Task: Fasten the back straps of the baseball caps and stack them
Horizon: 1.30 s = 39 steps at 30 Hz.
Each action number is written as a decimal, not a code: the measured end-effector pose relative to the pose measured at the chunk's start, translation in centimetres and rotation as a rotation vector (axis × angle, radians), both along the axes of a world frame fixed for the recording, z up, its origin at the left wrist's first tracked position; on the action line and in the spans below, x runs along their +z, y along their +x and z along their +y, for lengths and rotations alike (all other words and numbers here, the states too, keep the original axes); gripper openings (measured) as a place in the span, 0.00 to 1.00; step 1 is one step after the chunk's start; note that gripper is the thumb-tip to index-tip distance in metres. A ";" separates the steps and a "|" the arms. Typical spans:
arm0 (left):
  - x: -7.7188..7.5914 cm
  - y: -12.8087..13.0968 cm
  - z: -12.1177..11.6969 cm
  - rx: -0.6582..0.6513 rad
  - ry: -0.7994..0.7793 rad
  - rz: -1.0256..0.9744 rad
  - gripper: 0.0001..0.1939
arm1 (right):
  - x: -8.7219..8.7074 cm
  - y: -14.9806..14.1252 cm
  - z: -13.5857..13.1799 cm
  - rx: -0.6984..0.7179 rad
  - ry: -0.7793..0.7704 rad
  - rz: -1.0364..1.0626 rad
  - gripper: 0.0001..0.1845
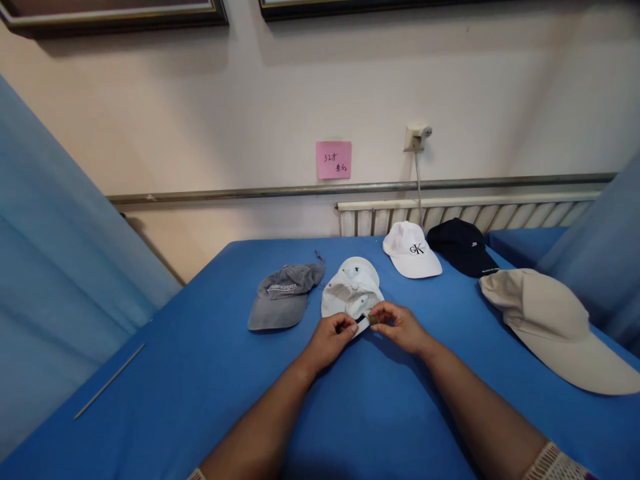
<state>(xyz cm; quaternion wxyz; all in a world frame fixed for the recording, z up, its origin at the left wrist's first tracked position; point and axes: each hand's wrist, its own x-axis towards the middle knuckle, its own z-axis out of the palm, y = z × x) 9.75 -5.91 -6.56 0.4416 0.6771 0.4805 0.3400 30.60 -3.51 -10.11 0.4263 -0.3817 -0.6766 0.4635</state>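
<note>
A pale, whitish baseball cap (353,290) lies on the blue-covered table in front of me, its brim pointing away and its back strap toward me. My left hand (333,339) pinches the left part of that strap (362,326) between thumb and fingers. On the other side, my right hand (400,327) is closed on the strap's buckle end, where a small brownish piece shows at the fingertips. Whether the strap is fastened cannot be made out. Just left of the pale cap sits a grey cap (283,297) with lettering on its front.
Behind to the right are a white cap (410,250) and a dark navy cap (463,245). A beige long-brimmed cap (555,323) lies at the right. A thin stick (110,381) rests on the blue cover (200,400) at left. Blue curtains (65,267) flank the table; a radiator (470,212) stands behind.
</note>
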 end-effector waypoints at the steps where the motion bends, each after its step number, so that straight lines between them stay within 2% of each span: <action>1: -0.1 0.0 0.0 0.003 0.006 0.010 0.13 | 0.0 0.0 0.0 0.009 0.003 0.002 0.11; 11: -0.4 0.3 -0.3 0.055 0.141 0.157 0.11 | 0.0 -0.1 -0.1 0.027 0.002 0.010 0.09; 22: 0.3 0.5 -0.9 -0.026 0.314 0.279 0.10 | -0.2 -0.1 -0.1 0.036 -0.068 0.063 0.12; 26: 0.2 0.5 -0.8 0.033 0.313 0.289 0.10 | -0.1 0.0 -0.1 0.041 -0.058 0.057 0.11; 39: -0.5 0.6 -0.7 0.085 0.266 0.323 0.10 | -0.3 0.0 -0.1 0.036 -0.050 0.018 0.12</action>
